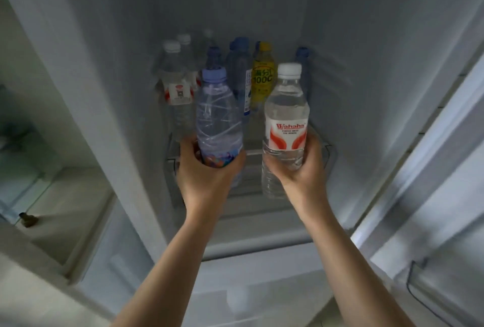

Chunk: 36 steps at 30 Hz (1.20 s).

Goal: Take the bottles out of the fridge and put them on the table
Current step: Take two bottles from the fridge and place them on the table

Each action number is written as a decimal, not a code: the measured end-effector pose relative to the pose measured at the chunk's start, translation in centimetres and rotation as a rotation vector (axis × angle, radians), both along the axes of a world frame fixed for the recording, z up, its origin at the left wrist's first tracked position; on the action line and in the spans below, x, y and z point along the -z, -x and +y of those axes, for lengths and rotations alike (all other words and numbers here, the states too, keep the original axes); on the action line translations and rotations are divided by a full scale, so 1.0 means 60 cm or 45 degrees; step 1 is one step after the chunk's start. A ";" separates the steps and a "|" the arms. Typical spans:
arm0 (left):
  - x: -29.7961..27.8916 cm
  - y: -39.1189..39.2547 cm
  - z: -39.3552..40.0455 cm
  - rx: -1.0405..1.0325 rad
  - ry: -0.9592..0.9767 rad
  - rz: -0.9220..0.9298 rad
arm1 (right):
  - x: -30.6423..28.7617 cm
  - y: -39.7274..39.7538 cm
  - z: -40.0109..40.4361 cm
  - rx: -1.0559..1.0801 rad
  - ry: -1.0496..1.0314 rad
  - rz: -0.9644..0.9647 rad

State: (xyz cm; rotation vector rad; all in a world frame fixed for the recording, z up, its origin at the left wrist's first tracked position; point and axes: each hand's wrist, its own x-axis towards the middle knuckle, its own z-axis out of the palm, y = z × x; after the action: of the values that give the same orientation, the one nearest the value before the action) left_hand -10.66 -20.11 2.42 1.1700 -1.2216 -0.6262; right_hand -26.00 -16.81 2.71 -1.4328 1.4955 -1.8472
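Both my arms reach into an open fridge compartment. My left hand (207, 175) grips the lower part of a clear bottle with a pale blue cap (218, 117), held upright above the shelf. My right hand (298, 169) grips a clear Wahaha water bottle with a white cap (286, 117), also upright. Behind them on the shelf stand several more bottles: a yellow drink bottle (264, 78), white-capped water bottles (175, 83) at the left, and blue-capped bottles (238, 65) in the middle and far right.
The fridge's white walls (366, 91) close in on both sides. The shelf's front rim (251, 154) lies just under my hands. An open door with rails (432, 261) is at the right. A second compartment with a glass shelf (39, 182) opens at the left.
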 end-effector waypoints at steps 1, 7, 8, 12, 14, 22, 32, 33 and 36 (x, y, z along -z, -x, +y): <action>0.008 -0.009 0.024 0.011 -0.011 -0.014 | 0.008 -0.009 0.027 0.019 -0.008 0.002; 0.064 -0.060 0.168 0.153 -0.076 -0.082 | 0.049 -0.072 0.198 0.140 -0.125 0.006; 0.074 -0.068 0.187 0.190 -0.082 -0.100 | 0.058 -0.080 0.224 0.148 -0.150 0.000; 0.114 -0.086 0.274 0.332 -0.129 -0.161 | 0.096 -0.101 0.336 0.202 -0.282 -0.046; 0.135 -0.085 0.316 0.410 -0.189 -0.204 | 0.114 -0.104 0.393 0.258 -0.333 -0.068; 0.207 -0.075 0.462 0.701 -0.351 -0.333 | 0.175 -0.100 0.591 0.511 -0.547 -0.111; 0.252 0.017 0.690 1.069 -0.447 -0.541 | 0.221 -0.070 0.874 0.958 -0.901 -0.189; 0.256 0.028 0.718 1.104 -0.449 -0.554 | 0.225 -0.066 0.907 0.986 -0.922 -0.208; 0.273 0.069 0.818 1.230 -0.512 -0.552 | 0.238 -0.047 1.017 1.065 -0.948 -0.303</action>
State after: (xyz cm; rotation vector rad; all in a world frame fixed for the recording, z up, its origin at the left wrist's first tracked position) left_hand -14.78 28.96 -13.95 1.0118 -2.1237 -1.4324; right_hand -23.16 44.19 -11.58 -0.2298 2.4844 -1.4299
